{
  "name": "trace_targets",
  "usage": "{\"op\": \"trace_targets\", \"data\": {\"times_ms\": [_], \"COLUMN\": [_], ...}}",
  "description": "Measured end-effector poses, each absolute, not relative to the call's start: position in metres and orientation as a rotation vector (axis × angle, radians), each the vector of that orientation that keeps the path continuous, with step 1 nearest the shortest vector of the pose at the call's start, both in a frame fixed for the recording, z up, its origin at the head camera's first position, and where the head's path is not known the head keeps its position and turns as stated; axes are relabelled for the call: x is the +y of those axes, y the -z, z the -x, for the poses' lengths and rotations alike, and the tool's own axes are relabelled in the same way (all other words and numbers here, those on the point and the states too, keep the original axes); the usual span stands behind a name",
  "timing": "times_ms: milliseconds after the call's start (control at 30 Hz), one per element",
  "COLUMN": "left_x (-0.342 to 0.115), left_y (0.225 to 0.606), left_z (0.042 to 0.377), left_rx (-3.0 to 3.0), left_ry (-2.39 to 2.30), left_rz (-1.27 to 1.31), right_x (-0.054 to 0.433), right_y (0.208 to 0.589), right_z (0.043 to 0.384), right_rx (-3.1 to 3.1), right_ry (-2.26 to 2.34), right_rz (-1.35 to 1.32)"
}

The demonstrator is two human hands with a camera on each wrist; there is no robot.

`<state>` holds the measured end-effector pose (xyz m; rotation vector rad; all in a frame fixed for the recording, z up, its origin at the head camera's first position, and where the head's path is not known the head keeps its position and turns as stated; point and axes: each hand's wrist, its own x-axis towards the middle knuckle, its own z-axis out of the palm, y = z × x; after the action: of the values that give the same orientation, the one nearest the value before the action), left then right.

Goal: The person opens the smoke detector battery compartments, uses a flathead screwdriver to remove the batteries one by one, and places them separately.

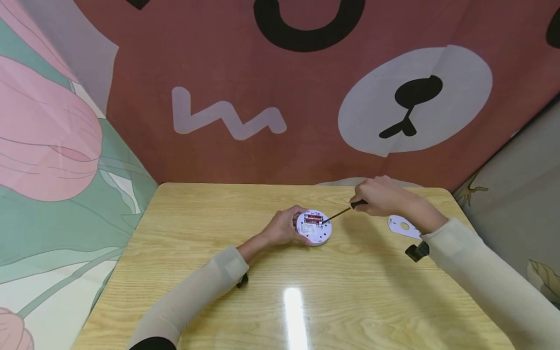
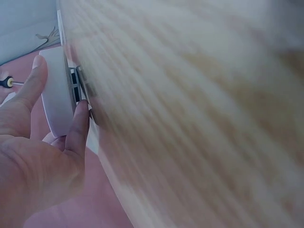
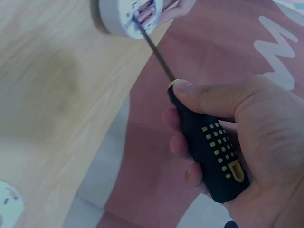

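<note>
My left hand (image 1: 282, 227) holds a round white battery device (image 1: 314, 236) by its edge, tilted so its face looks up and to the right. Red batteries (image 1: 313, 219) sit in a compartment in that face. In my right hand (image 1: 385, 195) is a screwdriver (image 3: 209, 142) with a black and yellow handle, thumb laid along its neck. Its thin shaft (image 3: 156, 56) reaches down to the device, the tip at the end of the batteries. From the left wrist view, thumb and fingers clasp the device's white side (image 2: 58, 95) just over the table.
A flat white plate (image 1: 400, 226) with a hole lies on the wooden table (image 1: 218, 209), partly hidden under my right forearm. Behind the table hangs a reddish-brown cloth (image 1: 227, 160) with a cartoon face. Patterned cloths flank both sides.
</note>
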<state>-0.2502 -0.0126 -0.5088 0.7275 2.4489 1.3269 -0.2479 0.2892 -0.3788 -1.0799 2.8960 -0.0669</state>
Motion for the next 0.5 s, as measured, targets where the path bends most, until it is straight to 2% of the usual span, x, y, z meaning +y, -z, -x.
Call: {"op": "trace_targets", "data": {"times_ms": [300,500], "left_x": [-0.014,-0.014], "left_y": [0.510,0.510], "left_z": [0.250,0.250], "left_rx": [2.420,2.411], "left_ry": [-1.364,-1.376], "left_rz": [-0.727,-0.724], "right_x": [0.310,0.322], "right_y": [0.399,0.415], "right_z": [0.244,0.240], "right_rx": [2.890,2.877], "right_ry": [0.201,0.285], "right_rz": [1.189,1.109]}}
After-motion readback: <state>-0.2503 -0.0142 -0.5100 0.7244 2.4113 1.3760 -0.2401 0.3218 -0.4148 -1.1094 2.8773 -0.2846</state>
